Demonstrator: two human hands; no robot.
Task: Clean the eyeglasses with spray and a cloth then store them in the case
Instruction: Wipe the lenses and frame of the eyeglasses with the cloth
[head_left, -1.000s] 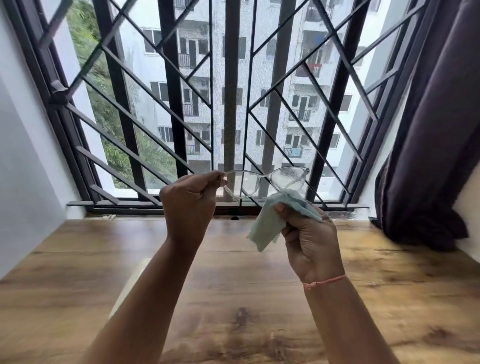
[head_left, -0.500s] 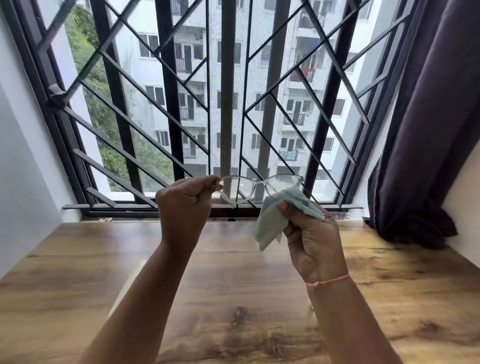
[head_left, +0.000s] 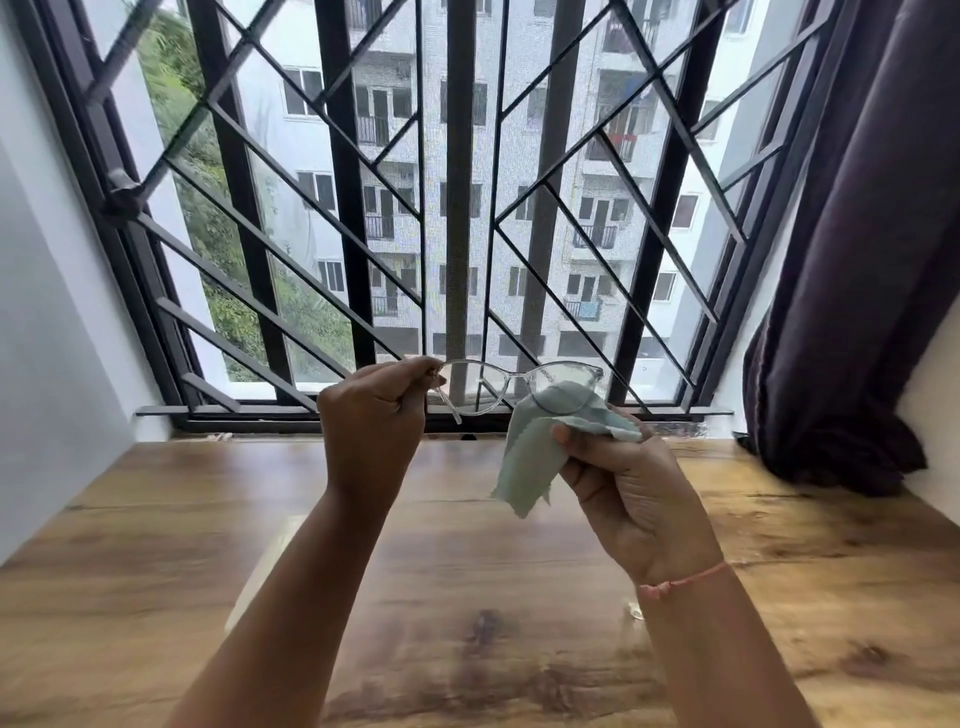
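Observation:
Clear-framed eyeglasses (head_left: 483, 387) are held up in front of the window, above the wooden table. My left hand (head_left: 371, 415) pinches their left end near the hinge. My right hand (head_left: 623, 493) grips a pale green cloth (head_left: 530, 452), which is pressed over the lower part of the right lens; the rest of the cloth hangs down. The right lens looks misted with droplets. A pale flat object (head_left: 260, 571), partly hidden under my left forearm, lies on the table; I cannot tell what it is. No spray bottle is in view.
The wooden table (head_left: 156, 519) runs up to a window with a black metal grille (head_left: 467, 208). A dark purple curtain (head_left: 872, 260) hangs at the right and bunches onto the table's back right corner. White walls close in both sides.
Both hands with the glasses and cloth have sunk slightly in the view. The cloth now covers more of the right lens.

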